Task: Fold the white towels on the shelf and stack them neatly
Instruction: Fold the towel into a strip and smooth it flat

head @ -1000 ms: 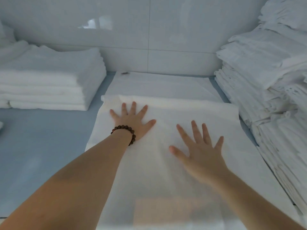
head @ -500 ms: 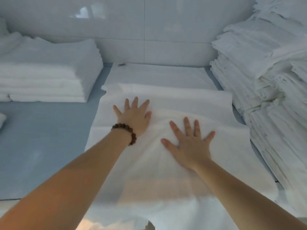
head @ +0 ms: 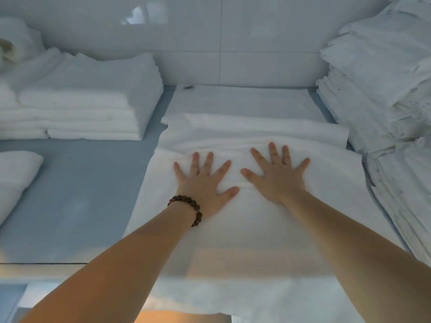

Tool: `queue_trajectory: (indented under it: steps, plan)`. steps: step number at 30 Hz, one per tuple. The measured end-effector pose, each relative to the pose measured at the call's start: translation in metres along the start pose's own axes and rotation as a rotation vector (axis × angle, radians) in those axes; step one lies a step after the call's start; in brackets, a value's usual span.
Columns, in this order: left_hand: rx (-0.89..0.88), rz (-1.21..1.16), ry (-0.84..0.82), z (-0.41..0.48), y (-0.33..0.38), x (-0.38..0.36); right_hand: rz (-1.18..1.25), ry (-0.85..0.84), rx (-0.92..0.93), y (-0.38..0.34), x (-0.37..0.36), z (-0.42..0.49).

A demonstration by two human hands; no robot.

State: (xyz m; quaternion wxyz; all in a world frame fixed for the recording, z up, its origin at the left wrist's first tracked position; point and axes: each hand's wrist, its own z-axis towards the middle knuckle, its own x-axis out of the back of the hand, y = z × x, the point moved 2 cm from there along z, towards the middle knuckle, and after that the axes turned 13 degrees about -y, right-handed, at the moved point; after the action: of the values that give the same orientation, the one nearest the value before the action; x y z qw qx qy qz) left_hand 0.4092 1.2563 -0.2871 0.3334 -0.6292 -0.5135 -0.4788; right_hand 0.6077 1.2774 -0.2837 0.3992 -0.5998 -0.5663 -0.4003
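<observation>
Towel (head: 256,229) flat under left hand (head: 203,183), right hand (head: 278,176), palms pressing

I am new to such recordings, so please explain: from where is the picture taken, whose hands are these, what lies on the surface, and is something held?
No machine here: a camera worn on a person's head looks down at their own hands. The left hand, with a bead bracelet, and the right hand press flat, fingers spread, on a white towel on the blue shelf. Nothing is gripped. Folded towels are stacked at left; a taller pile stands at right.
</observation>
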Motion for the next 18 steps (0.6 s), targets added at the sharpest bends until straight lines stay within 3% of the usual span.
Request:
queue_trajectory:
  steps: [10,14,18]
  plan:
    - [0.092,-0.04,0.001,0.065,-0.006,0.022,0.018,0.004,0.076,0.002,0.031,0.065]
    - [0.114,-0.032,0.008,0.072,-0.006,0.025,0.148,0.079,0.12,0.005,0.035,0.025]
    - [0.068,-0.052,0.016,0.07,-0.008,0.028,0.162,0.017,0.114,0.011,0.011,-0.039]
